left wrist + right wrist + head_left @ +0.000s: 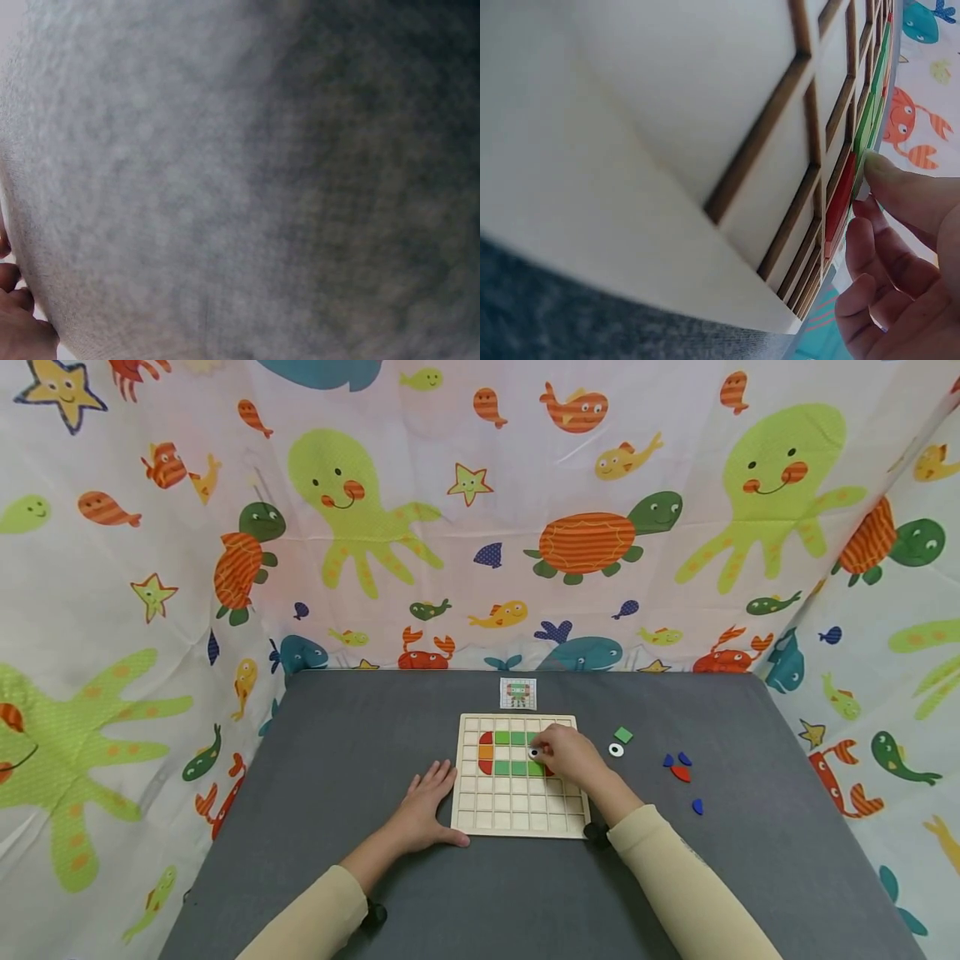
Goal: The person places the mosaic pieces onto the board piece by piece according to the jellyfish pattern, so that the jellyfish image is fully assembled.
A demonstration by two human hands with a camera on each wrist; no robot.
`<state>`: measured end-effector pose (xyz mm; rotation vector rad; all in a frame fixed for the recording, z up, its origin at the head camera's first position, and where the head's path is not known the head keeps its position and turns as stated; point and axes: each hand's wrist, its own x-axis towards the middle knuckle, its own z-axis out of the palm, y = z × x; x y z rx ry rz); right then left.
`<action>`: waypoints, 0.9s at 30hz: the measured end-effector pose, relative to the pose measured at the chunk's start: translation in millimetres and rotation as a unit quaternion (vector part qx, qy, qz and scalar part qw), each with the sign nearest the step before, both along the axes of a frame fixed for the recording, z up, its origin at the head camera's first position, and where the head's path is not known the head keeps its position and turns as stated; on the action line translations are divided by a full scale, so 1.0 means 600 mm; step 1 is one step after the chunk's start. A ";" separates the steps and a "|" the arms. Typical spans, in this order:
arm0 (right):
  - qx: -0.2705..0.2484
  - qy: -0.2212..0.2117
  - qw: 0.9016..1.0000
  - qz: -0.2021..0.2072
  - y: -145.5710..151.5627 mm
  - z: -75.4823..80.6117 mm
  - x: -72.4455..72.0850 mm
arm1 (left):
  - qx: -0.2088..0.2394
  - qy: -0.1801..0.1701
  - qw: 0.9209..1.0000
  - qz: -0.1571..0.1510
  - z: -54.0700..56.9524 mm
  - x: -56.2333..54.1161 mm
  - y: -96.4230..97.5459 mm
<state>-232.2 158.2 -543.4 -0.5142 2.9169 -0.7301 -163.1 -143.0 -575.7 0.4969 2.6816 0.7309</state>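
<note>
Sea-creature curtains (450, 443) hang behind a grey table (337, 877) bearing a pale, gridded board (517, 821). Red, orange and green pieces (519, 768) fill some upper squares. The left hand (422, 810) is spread at the board's left edge; the right hand (573, 756) pinches a white, dark-centred disc (533, 752) over the board.

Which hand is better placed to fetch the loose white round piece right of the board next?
Probably the right hand: it's nearer the white round piece, though it must first release the pinched piece. The left hand is across the board, at its left edge.
</note>
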 end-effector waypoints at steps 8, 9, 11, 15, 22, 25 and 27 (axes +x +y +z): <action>0.011 -0.002 1.000 -0.005 -0.001 -0.001 -0.003 | 0.001 -0.001 1.000 0.001 0.000 -0.001 0.001; 0.012 -0.001 1.000 -0.003 -0.001 -0.001 -0.003 | 0.001 -0.001 1.000 0.001 0.000 -0.001 0.001; 0.010 -0.002 1.000 -0.002 0.001 -0.001 -0.004 | 0.001 -0.001 1.000 0.001 0.000 -0.002 0.001; 0.003 -0.001 1.000 0.002 0.009 0.003 -0.006 | 0.000 -0.003 1.000 0.000 0.001 -0.003 0.002; -0.014 -0.014 0.999 -0.028 0.038 0.024 -0.002 | 0.002 -0.004 1.000 0.000 0.001 -0.002 0.002; -0.017 -0.007 0.999 -0.037 0.056 0.031 0.004 | 0.003 -0.004 1.000 -0.001 0.000 -0.001 0.000; -0.020 -0.002 0.999 -0.043 0.069 0.032 0.009 | 0.004 -0.005 1.000 0.000 0.000 -0.001 -0.001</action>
